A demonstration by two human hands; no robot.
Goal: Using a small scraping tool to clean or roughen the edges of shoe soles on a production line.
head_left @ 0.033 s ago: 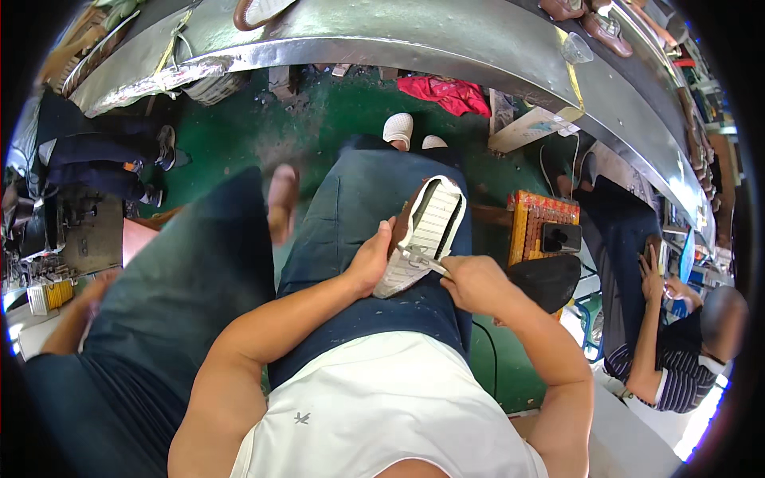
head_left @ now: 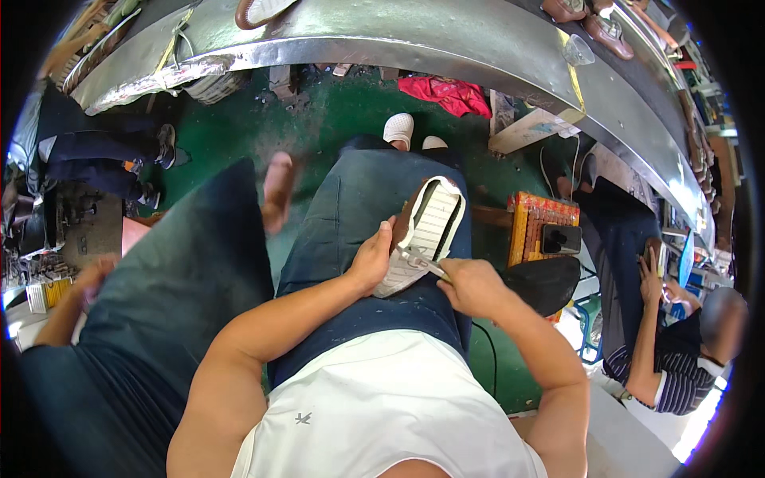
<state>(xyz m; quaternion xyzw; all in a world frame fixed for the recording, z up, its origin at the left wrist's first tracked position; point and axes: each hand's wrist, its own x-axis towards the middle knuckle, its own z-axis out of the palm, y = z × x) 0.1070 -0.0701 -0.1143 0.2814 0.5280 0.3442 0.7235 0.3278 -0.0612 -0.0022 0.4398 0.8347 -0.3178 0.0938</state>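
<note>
Green workshop floor (head_left: pixel 335 119) fills the upper middle of the frame, bounded along the top by a long curved metal surface (head_left: pixel 446 40) on which brown shoes (head_left: pixel 594 20) are carried at the upper right. At the centre, a shoe with a white ribbed sole (head_left: pixel 426 231) is rested sole-up on the lap, over dark blue trousers (head_left: pixel 351 207).

The left hand (head_left: pixel 370 259) is closed round the heel end of the sole, thumb raised along its edge. The right hand (head_left: pixel 470 285) is clenched on a thin metal tool (head_left: pixel 418 259), whose tip is laid against the sole's lower edge.

Trimming or scraping of the sole's edge is judged to be the step in hand; pale shavings are scattered on the trousers. The next move would call for the shoe to be held firm while the tool is drawn along the rim.

An orange rectangular box (head_left: pixel 542 227) is seen right of centre, with a black object on it. A red cloth (head_left: pixel 446 94) is crumpled on the floor at upper centre, beside a pale flat package (head_left: pixel 530 127). Another person is seated at the lower right.
</note>
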